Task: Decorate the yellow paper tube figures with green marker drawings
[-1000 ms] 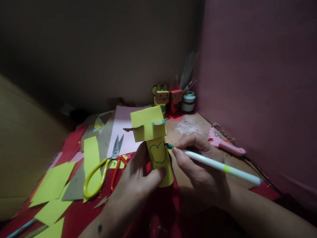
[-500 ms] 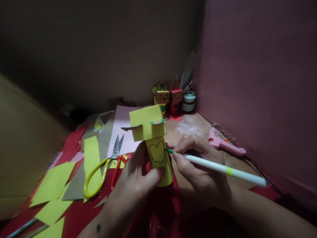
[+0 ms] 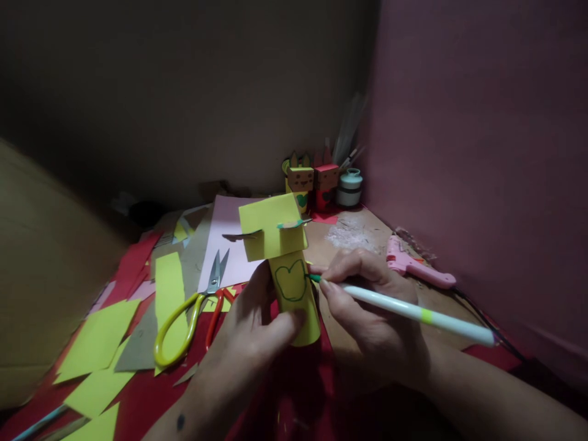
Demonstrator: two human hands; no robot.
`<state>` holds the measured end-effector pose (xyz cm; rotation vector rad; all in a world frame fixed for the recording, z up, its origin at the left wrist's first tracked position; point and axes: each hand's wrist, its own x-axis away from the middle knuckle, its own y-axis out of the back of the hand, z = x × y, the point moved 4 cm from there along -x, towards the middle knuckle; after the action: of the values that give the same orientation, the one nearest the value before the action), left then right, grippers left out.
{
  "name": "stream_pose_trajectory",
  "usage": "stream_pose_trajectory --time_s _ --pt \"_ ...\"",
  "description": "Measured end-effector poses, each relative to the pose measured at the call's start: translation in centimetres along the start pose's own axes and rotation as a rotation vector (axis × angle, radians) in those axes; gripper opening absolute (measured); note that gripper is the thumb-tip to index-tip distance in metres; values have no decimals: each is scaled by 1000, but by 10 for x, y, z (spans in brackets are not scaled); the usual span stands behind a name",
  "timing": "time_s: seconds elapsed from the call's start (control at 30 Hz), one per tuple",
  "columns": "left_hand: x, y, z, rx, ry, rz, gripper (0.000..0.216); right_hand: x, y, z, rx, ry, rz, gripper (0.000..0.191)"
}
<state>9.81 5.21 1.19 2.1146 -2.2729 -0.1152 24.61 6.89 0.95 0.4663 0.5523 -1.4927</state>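
Above the red surface (image 3: 133,401), the left hand (image 3: 257,331) clasps a yellow tube (image 3: 310,323) while the right hand (image 3: 365,318) pinches a marker (image 3: 395,302), whose tip could stray if the tube turns.

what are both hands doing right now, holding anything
Left hand: closed around the yellow paper figure.
Right hand: closed on a white marker, green tip at the figure's heart outline.

From my end I see a dark wall (image 3: 206,92) meeting a mauve wall (image 3: 482,141) at right, a yellowish panel (image 3: 41,275) left, dim light over the table (image 3: 138,404).
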Motion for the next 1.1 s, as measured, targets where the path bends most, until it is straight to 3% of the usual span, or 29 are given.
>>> stream_pose_trajectory --time_s 0.4,1.1 --pt "-1 2 4 59 25 21 43 -1 -2 3 -39 43 82 18" --pt "-3 3 5 43 10 36 40 4 -1 2 -10 74 90 20"
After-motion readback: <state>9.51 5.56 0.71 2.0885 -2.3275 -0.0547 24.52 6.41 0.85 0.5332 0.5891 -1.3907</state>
